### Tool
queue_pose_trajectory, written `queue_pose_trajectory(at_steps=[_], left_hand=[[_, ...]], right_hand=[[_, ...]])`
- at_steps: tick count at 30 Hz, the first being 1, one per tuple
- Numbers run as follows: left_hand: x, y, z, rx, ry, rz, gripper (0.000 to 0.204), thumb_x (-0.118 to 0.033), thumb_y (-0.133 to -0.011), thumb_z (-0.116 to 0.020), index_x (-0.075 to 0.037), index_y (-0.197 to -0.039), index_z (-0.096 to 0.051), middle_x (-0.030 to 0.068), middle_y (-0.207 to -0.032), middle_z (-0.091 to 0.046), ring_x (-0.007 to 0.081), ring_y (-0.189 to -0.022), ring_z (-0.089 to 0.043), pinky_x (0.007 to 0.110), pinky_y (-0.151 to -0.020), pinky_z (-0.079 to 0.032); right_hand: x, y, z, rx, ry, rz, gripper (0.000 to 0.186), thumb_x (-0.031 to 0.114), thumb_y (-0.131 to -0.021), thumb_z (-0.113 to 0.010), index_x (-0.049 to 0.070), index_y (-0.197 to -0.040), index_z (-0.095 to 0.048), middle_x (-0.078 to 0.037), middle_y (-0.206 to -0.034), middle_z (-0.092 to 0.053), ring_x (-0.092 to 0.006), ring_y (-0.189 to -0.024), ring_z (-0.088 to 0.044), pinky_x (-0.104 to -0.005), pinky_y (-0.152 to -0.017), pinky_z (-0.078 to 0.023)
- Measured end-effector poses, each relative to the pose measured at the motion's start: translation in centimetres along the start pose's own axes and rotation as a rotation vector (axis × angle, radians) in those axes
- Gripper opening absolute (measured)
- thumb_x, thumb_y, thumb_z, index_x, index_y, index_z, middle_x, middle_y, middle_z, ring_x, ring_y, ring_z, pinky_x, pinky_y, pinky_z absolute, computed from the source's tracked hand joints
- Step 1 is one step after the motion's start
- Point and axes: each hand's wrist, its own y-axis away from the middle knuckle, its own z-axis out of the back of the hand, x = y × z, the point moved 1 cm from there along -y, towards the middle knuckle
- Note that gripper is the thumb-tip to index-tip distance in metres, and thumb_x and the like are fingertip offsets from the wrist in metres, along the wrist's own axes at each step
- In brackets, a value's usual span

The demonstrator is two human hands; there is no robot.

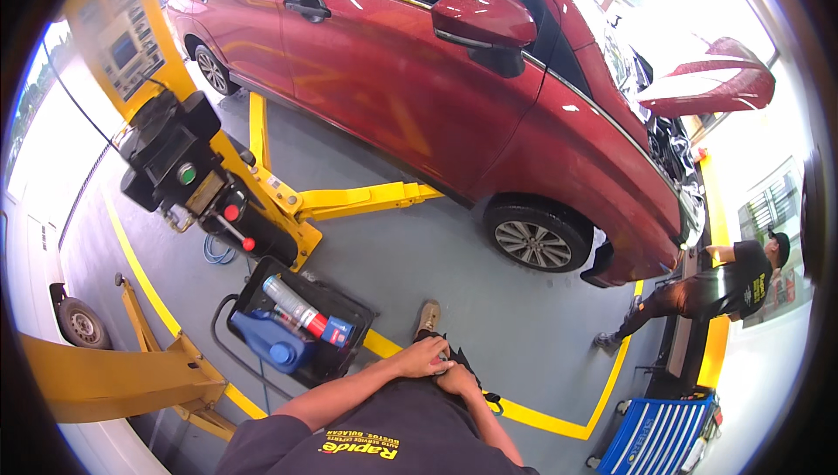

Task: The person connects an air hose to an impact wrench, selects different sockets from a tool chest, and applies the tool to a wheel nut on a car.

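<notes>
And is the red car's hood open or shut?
Open: the hood is raised at the front of the red car, and engine parts show below it.

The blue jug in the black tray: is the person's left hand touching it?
Apart. The head view shows the blue jug in the black tray and the left hand away to its right, a yellow floor line showing between.

Cannot see beneath the left hand's fingers, nor the red car's roof, cropped above, nor the white vehicle's left end.
</notes>
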Motion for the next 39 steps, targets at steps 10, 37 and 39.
queue_pose_trajectory(at_steps=[10, 37, 39], left_hand=[[5.1, -18.5, 2.7, -0.056, 0.058, 0.201, 0.049, -0.048, -0.093, -0.064, -0.002, -0.110, -0.061, 0.0205, -0.108, -0.064, 0.0359, -0.104, -0.062, 0.043, -0.091, -0.049], [34.7, -34.3, 31.5, 0.364, 0.611, 0.805, 0.077, -0.067, -0.090, -0.058, -0.005, -0.136, -0.053, 0.0152, -0.123, -0.059, 0.0278, -0.123, -0.053, 0.037, -0.106, -0.039], [35.2, -34.9, 33.1, 0.443, 0.638, 0.733, 0.079, -0.069, -0.091, -0.057, -0.008, -0.141, -0.049, 0.0131, -0.125, -0.057, 0.0226, -0.115, -0.053, 0.033, -0.099, -0.041]], right_hand=[[-3.6, -12.4, 15.1, 0.047, 0.030, -0.017, 0.058, 0.031, -0.080, -0.064, 0.004, -0.131, -0.060, -0.023, -0.129, -0.064, -0.0367, -0.120, -0.062, -0.0450, -0.098, -0.050], [22.7, -42.6, 34.1, 0.270, 0.287, -0.093, 0.046, 0.035, -0.087, -0.063, 0.006, -0.123, -0.067, -0.019, -0.124, -0.068, -0.0346, -0.117, -0.065, -0.0477, -0.094, -0.053], [23.7, -42.5, 34.5, 0.253, 0.223, -0.133, 0.046, 0.034, -0.087, -0.064, 0.011, -0.127, -0.067, -0.015, -0.129, -0.066, -0.0328, -0.119, -0.064, -0.0482, -0.094, -0.053]])
